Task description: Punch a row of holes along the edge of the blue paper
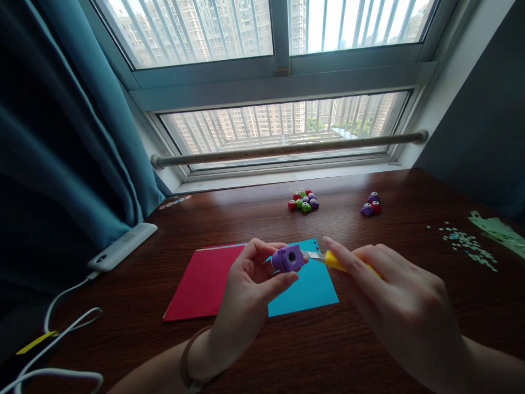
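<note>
Dark wood bench (369, 339), both forearms coming in from the bottom edge. Left hand (250, 284) pinches a small purple paper punch (288, 258) between thumb and fingers, held up off the bench with its round hole facing the camera. Right hand (394, 295) grips a yellow-handled tool (337, 262), fingers closed round it; the thin metal tip (314, 254) points at the side of the punch, touching or just short, cannot tell which. Tool could be tweezers or a small cutter, too much is covered by the fingers. Brown band (186, 355) on the left wrist.

Under the hands lie a red card sheet (200, 284) and a blue card sheet (311, 290), blue partly under the punch and hands, with small notches along its far edge. White cables (61, 328) and a white power bank (123, 246) at the left near the teal curtain (61, 137).

Progress, as a judgement: some punching looks done already, given the scattered paper bits (467, 246) and the green paper scraps (500, 232) at the right; the red sheet looks unpunched. What the tip is doing at the punch is not readable.

Farther back, a cluster of punches (303, 201) and a smaller group (371, 205); a strip of small dots (174, 202) near the window (283, 131), too small to identify.
</note>
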Demonstrator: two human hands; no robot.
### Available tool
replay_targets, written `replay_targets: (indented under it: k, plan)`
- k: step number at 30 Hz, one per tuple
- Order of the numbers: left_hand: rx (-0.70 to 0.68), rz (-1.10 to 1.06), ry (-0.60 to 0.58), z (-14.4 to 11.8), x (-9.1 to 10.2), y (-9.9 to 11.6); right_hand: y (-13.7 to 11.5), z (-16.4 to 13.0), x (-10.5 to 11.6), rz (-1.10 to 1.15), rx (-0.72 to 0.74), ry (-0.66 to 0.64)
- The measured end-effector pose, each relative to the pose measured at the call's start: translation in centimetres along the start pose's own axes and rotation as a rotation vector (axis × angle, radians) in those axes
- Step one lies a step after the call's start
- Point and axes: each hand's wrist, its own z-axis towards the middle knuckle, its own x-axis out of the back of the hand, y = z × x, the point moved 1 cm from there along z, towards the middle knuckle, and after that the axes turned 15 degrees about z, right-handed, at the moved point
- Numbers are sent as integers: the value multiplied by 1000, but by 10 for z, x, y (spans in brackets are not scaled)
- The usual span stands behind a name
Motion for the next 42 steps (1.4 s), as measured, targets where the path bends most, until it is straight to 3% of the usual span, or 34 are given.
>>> replay_targets:
  k: [5, 9, 13, 17, 21, 24, 28, 32, 35, 38, 42]
  plan:
    - [9, 14, -40, 0, -1, -1, 8, 2, 5, -23, -43, 26]
    - [-12, 79, -34, 2, 0, -3, 26, 6, 3, -52, -190, -20]
    - [-9, 146, -36, 3, 1, -8, 39, 12, 1, 341, -396, -147]
    - [-2, 318, -144, 4, 0, -15, 37, 15, -6, 825, -531, -258]
    - [-207, 568, -225, 7, -2, -23, 37, 13, -24, 1010, -573, -316]
    - [-350, 712, -213, 10, -2, -34, 43, 10, -40, 1057, -604, -388]
    - [-327, 827, -163, 17, -1, -52, 54, 7, -55, 988, -638, -433]
    - [-329, 895, -140, 24, 0, -67, 77, 8, -64, 747, -586, -359]
    - [-370, 1053, -206, 28, 1, -78, 113, 8, -71, 350, -596, -262]
    - [-331, 1252, -317, 31, 3, -89, 157, 1, -78, -1, -740, -230]
    - [-220, 1469, -455, 34, 6, -100, 200, -15, -83, -206, -913, -288]
